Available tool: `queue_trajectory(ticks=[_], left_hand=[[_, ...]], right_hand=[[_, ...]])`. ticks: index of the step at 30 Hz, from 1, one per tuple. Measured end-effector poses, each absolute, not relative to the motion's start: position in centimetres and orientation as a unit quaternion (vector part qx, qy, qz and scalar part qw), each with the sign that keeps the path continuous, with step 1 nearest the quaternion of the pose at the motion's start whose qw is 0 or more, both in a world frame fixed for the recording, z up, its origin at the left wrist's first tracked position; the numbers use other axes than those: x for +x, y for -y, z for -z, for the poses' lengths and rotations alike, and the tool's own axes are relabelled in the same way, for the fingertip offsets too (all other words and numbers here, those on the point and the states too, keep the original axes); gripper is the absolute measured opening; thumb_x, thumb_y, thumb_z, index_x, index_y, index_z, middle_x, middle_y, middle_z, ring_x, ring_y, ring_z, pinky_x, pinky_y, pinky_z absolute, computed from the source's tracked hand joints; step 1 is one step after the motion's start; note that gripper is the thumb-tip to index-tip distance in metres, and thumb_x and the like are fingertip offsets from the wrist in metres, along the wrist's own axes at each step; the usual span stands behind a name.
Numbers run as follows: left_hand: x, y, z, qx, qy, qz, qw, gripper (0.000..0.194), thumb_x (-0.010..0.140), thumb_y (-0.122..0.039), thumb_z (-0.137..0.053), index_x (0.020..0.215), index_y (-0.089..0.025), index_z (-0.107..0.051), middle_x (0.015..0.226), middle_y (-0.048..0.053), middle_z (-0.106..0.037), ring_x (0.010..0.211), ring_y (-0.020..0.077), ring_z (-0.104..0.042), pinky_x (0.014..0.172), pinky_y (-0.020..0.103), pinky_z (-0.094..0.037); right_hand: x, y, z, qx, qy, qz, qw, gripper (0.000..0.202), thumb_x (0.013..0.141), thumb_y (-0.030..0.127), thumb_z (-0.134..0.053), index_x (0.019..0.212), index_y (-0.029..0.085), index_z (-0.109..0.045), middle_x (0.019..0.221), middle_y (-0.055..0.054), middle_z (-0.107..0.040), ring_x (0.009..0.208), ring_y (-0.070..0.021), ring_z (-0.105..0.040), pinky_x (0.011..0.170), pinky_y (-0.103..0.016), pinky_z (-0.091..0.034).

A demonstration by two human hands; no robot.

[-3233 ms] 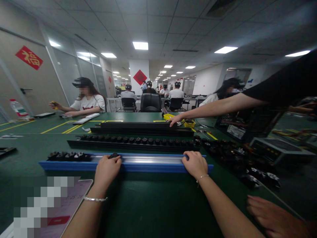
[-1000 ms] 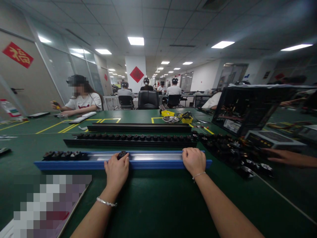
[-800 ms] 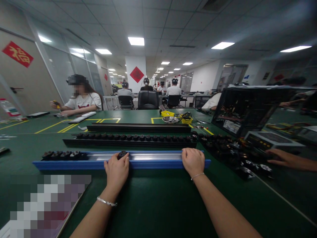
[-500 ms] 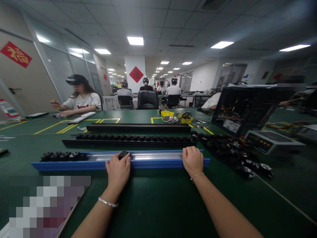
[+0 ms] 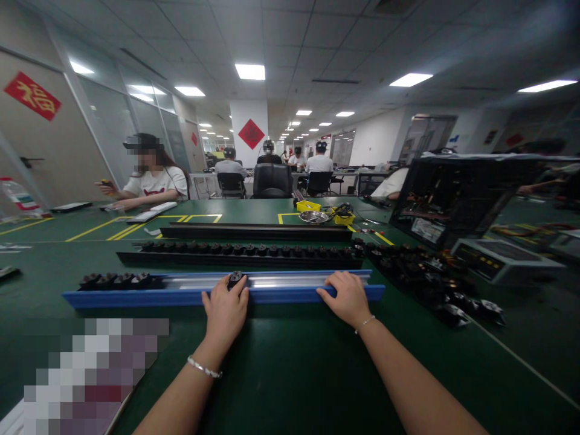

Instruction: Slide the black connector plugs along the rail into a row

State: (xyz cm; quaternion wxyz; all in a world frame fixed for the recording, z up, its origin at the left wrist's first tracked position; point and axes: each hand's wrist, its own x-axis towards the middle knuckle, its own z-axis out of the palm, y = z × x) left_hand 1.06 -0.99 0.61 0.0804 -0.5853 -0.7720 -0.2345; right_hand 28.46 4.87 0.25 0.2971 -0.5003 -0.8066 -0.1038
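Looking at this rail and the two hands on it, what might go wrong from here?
The black part at the left hand's fingertips might tilt or jam in the blue rail's channel.

If the right hand lifts off the rail's right section, the rail could shift.

The loose pile lies just beyond that end, so a rightward slide might bump it.

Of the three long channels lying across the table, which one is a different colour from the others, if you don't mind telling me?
The blue channel, nearest the camera, with both hands on it; the two beyond it are black.
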Motion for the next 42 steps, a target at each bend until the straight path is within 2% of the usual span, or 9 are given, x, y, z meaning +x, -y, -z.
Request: queue_trajectory(ticks=[30, 42], left_hand=[[2.5, 1.2, -0.4, -0.613, 0.753, 0.22, 0.092, 0.04, 0.086, -0.037, -0.038, 0.123, -0.031, -0.052, 0.131, 0.011, -0.046, 0.118, 0.03, -0.044, 0.098, 0.067, -0.022], [3.6, 1.3, -0.6, -0.645, 0.728, 0.206, 0.106, 0.041, 0.085, -0.036, -0.04, 0.125, -0.032, -0.05, 0.131, 0.012, -0.046, 0.117, 0.0293, -0.045, 0.1, 0.064, -0.021]], right_hand=[[28.1, -4.8, 0.0, -0.517, 0.8, 0.088, 0.291, 0.027, 0.083, 0.045, -0.049, 0.073, 0.021, -0.056, 0.078, -0.002, -0.057, 0.079, -0.0174, -0.047, 0.069, -0.029, -0.029], [28.1, -4.9, 0.2, -0.518, 0.803, 0.095, 0.277, 0.028, 0.084, 0.045, -0.047, 0.075, 0.021, -0.055, 0.079, -0.003, -0.057, 0.08, -0.0185, -0.048, 0.069, -0.03, -0.029]])
